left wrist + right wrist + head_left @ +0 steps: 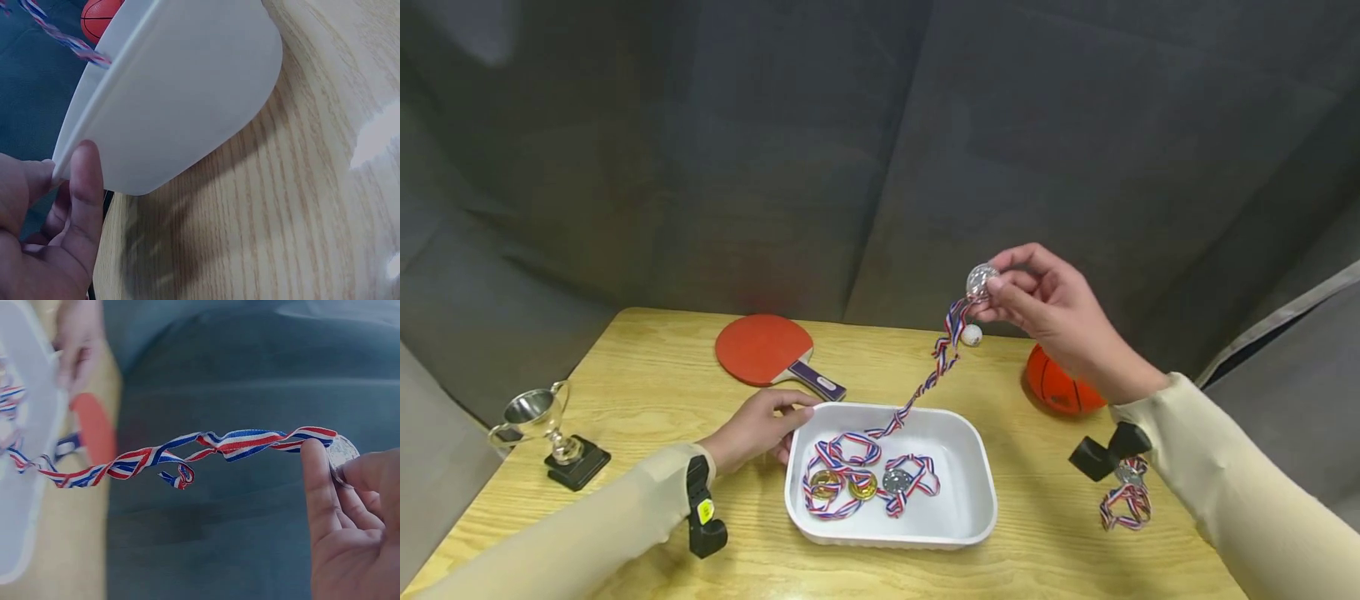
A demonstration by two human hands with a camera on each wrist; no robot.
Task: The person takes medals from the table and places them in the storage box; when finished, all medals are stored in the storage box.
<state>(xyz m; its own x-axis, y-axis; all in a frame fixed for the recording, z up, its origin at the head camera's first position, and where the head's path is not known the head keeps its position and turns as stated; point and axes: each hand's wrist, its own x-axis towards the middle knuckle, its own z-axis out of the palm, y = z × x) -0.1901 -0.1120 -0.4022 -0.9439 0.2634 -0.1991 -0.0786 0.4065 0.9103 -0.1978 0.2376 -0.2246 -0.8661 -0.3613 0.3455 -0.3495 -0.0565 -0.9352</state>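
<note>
My right hand [1037, 300] pinches a silver medal [981, 281] between thumb and fingers, raised above the table. Its twisted red, white and blue ribbon [244, 444] trails down from the medal, its lower end reaching into a white plastic tray [958, 500]. Inside the tray lie two gold medals [825, 485] and another silver medal [897, 481], with striped ribbons looped around them. At the tray's back left corner, my left hand [767, 427] grips the rim, which the left wrist view shows between its thumb and fingers [86, 175].
Behind the tray lies a red table tennis paddle [763, 348]. A golf ball [972, 335] and a small orange basketball [1060, 383] sit back right. Another silver medal with ribbon [1126, 504] lies under my right forearm. A trophy cup [553, 429] stands at left.
</note>
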